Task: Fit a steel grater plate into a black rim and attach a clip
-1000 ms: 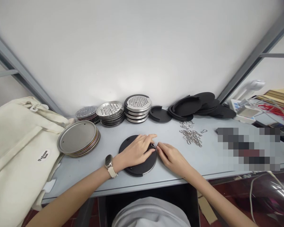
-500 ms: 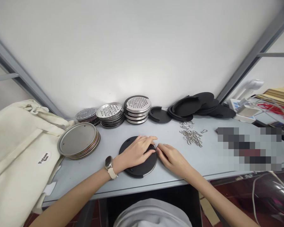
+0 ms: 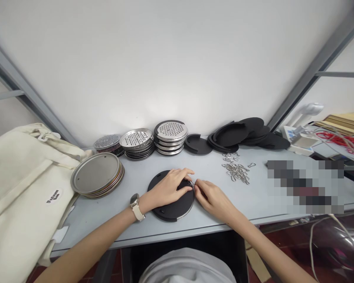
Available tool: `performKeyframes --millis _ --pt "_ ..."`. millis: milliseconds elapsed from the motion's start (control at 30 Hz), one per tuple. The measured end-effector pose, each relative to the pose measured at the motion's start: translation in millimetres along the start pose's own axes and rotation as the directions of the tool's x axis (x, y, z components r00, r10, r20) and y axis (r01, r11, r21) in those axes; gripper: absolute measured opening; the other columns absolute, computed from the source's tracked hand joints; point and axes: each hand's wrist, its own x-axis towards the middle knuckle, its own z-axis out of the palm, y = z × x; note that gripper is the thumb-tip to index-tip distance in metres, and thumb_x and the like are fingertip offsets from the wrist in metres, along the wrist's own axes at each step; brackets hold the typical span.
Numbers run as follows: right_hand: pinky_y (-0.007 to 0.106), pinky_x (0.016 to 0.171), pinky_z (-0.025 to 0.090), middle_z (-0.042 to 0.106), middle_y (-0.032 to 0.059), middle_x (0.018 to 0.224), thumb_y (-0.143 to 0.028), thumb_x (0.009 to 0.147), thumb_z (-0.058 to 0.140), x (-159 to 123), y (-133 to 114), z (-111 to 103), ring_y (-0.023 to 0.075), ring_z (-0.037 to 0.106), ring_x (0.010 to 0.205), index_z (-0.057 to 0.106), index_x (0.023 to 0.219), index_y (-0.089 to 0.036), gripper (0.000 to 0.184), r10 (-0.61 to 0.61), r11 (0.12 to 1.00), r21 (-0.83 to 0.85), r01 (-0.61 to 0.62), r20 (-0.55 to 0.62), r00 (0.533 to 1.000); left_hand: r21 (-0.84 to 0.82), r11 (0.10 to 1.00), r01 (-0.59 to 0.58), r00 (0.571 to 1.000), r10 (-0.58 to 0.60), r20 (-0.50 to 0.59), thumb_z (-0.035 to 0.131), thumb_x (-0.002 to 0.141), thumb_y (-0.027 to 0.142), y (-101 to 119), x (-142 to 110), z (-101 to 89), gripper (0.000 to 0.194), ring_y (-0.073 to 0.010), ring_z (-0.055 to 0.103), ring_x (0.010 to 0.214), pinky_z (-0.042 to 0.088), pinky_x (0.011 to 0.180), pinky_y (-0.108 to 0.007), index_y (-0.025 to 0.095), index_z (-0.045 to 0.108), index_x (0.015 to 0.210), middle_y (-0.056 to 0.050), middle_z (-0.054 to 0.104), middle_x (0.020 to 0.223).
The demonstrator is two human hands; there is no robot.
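Observation:
A black round disc (image 3: 168,206) with small slots and a thin silvery edge at its lower right lies flat near the table's front. Across its top rests my left hand (image 3: 172,186), holding it down, thumb and fingers reaching toward the right rim. At that rim my right hand (image 3: 209,194) pinches a small metal carabiner clip (image 3: 191,183) between thumb and forefinger. The clip touches the disc's edge; my fingers cover part of it. Several more carabiner clips (image 3: 236,172) lie in a loose pile to the right.
Behind stand stacks of perforated metal grater discs (image 3: 136,138), (image 3: 172,129) and black round covers (image 3: 233,134). Flat metal discs (image 3: 96,173) are piled at left beside a cream bag (image 3: 23,188). A blurred patch (image 3: 305,186), red cord (image 3: 342,142) and cables lie right.
The view shifts slightly. My hands stay at the disc's right rim, and the clip shows a little more between the fingers now.

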Motion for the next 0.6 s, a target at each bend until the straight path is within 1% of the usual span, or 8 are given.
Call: performKeyframes --millis 267,467,600 --pt "0.026 0.058 0.036 0.05 0.0001 0.066 -0.022 0.094 0.033 -0.1 0.2 0.5 0.0153 0.048 0.059 0.04 0.077 -0.021 0.019 -0.009 1.0 -0.012 0.009 0.001 1.0 -0.053 0.999 0.013 1.0 -0.013 0.008 0.057 0.086 0.02 0.6 0.5 -1.9 0.04 -0.0191 0.053 0.109 0.039 0.098 -0.037 0.024 0.042 0.123 -0.002 0.062 0.108" --pt "0.026 0.058 0.035 0.05 0.0005 0.066 -0.021 0.094 0.033 -0.6 1.3 2.4 0.015 0.047 0.058 0.041 0.077 -0.021 0.02 -0.02 1.0 -0.016 0.02 -0.015 1.0 -0.088 0.996 0.028 1.0 -0.028 0.0 0.058 0.085 0.019 0.1 1.0 -1.4 0.037 -0.0191 0.055 0.105 0.041 0.096 -0.036 0.023 0.045 0.12 -0.003 0.062 0.104" --pt "0.026 0.058 0.035 0.049 0.0002 0.066 -0.021 0.095 0.032 -0.5 1.5 2.1 0.0151 0.047 0.058 0.04 0.076 -0.021 0.021 -0.017 1.0 -0.023 0.017 -0.001 1.0 -0.099 0.995 0.026 1.0 -0.028 -0.01 0.059 0.083 0.018 -0.8 1.5 0.4 0.038 -0.0182 0.057 0.1 0.043 0.094 -0.035 0.022 0.045 0.118 -0.003 0.062 0.103"
